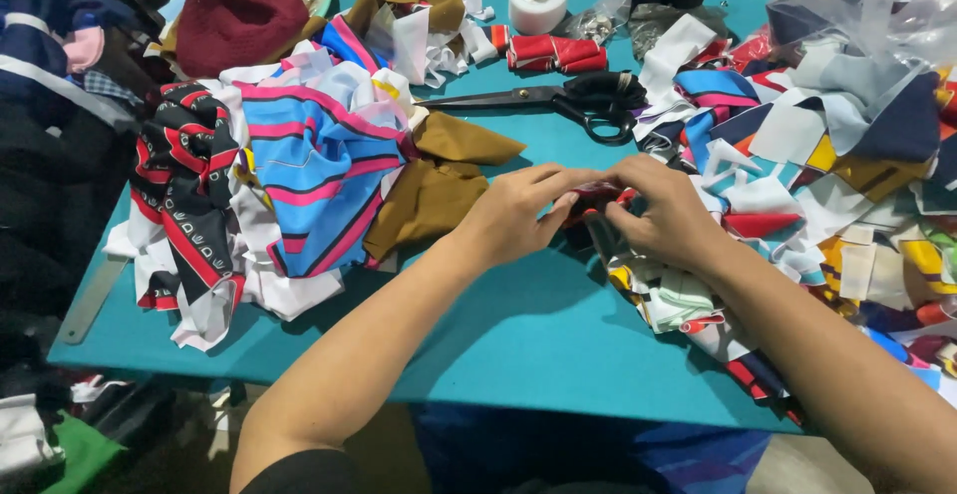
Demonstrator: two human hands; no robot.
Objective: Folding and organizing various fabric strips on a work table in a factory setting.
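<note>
Teal surface (518,334) heaped with cloth scraps (827,155) either side of my fingers (558,200); both hands pinch a small red scrap (596,195), scissors (568,100) just beyond.

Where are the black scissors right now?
In the head view the black scissors lie on the teal table, beyond both hands, between the brown cloth and the right-hand scrap pile, blades pointing left.

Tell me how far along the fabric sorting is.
Done, apparently: one pile of striped pieces lies at the left of the table, with brown pieces beside it. In hand: left hand and right hand both pinch a small red scrap. Left: a big loose heap on the right. Scissors lie unused.
</note>
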